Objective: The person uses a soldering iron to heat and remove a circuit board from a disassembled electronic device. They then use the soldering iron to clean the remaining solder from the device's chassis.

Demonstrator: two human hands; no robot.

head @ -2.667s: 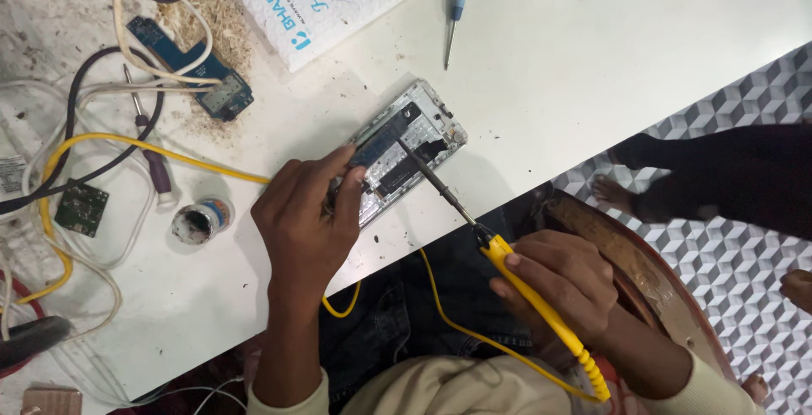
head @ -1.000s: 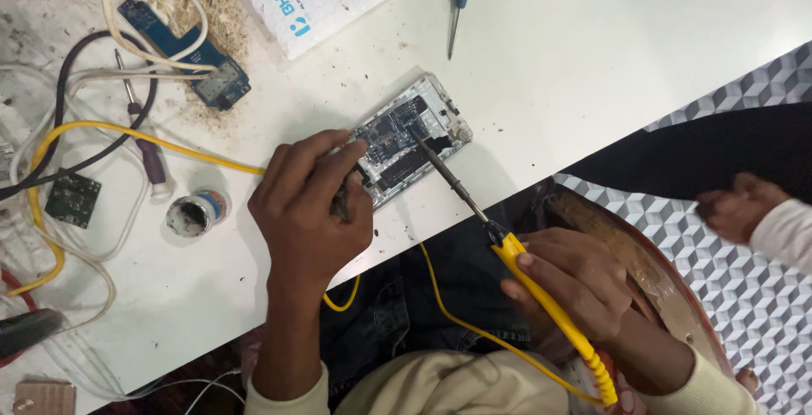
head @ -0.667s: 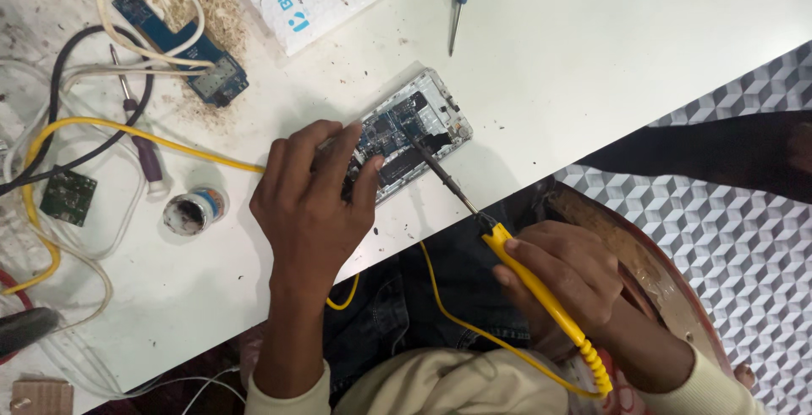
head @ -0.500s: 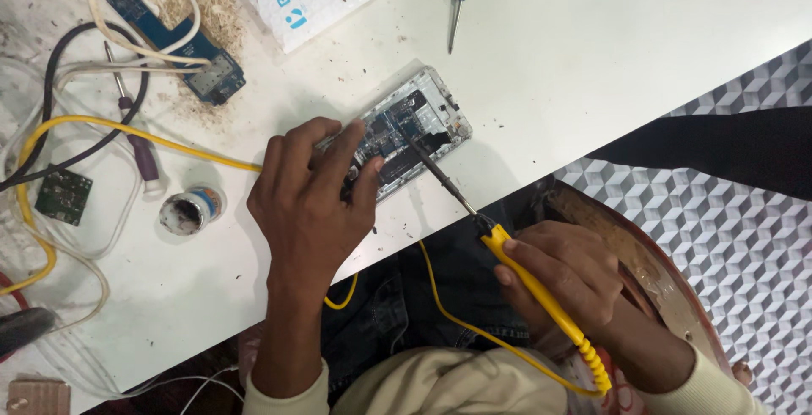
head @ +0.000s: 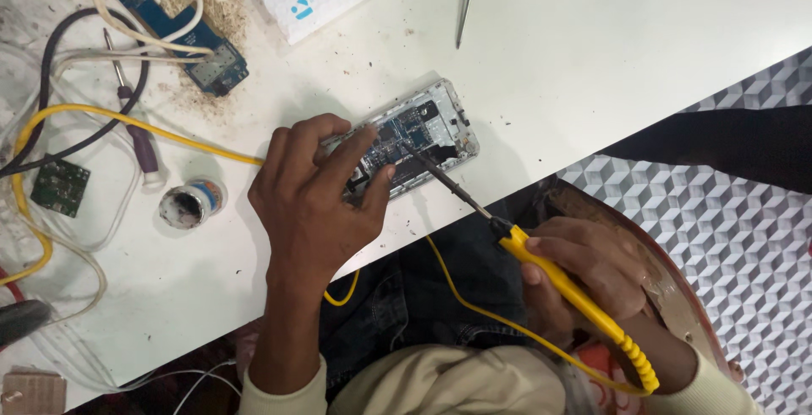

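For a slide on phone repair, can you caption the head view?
Left hand steadies an opened phone on a white table while right hand touches a yellow-handled soldering iron to its board.

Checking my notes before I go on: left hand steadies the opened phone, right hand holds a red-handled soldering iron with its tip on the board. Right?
Not quite: the soldering iron handle is yellow, not red, as the head view shows. The left hand does steady the opened phone, and the right hand holds the iron.
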